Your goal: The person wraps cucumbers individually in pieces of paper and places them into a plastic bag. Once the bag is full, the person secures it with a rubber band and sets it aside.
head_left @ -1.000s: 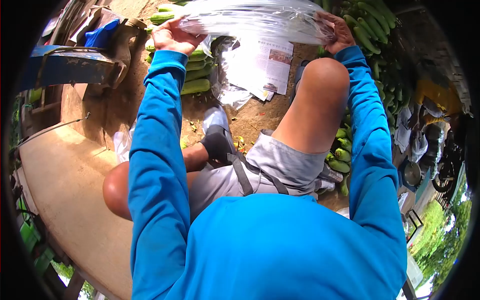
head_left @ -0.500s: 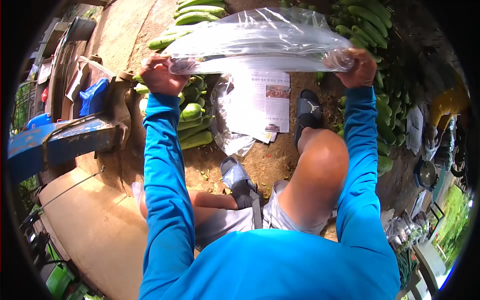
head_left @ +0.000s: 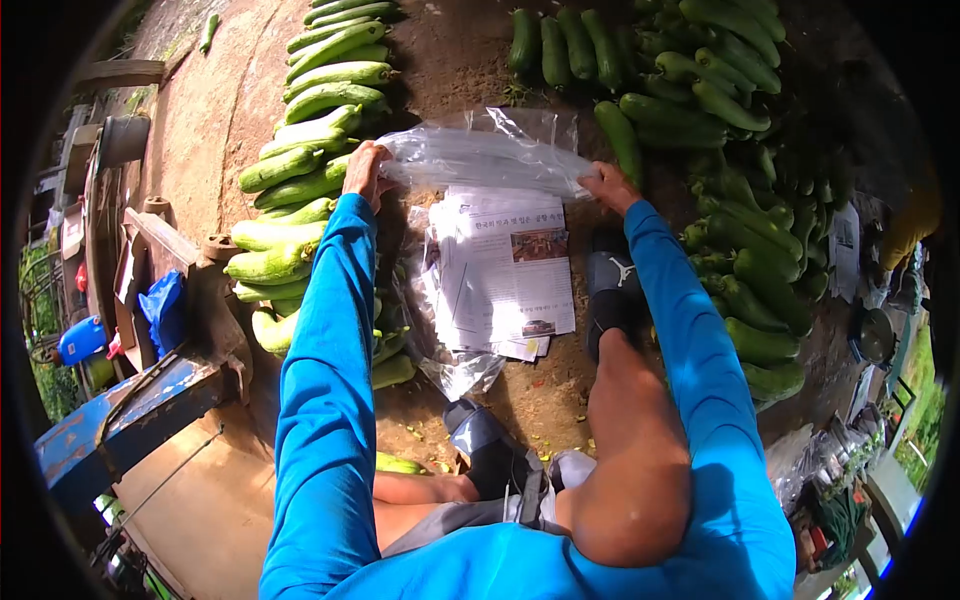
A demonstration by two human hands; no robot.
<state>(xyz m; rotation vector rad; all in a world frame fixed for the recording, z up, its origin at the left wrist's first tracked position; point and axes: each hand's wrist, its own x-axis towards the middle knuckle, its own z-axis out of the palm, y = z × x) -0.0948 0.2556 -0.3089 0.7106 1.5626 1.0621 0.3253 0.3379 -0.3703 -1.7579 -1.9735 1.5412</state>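
Note:
A clear plastic sheet or bag (head_left: 480,158) is stretched between my two hands, above the top edge of a stack of newspaper sheets (head_left: 505,265). My left hand (head_left: 368,172) grips its left end, fingers closed, beside a row of green gourds (head_left: 320,130). At the other end my right hand (head_left: 608,187) pinches the plastic, close to a dark green gourd (head_left: 619,140). More clear plastic (head_left: 465,375) lies under and around the papers, on the ground in front of my feet.
Piled gourds (head_left: 765,270) lie on the right. A blue beam (head_left: 130,420) and a blue bag (head_left: 163,310) are at the left. At the far right a person's yellow sleeve (head_left: 908,230) shows in shadow. My sandalled foot (head_left: 612,290) stands beside the newspapers.
Both hands have come closer together and lower relative to the view, and the plastic between them is narrower and more bunched. The view has shifted, showing more gourds at the top.

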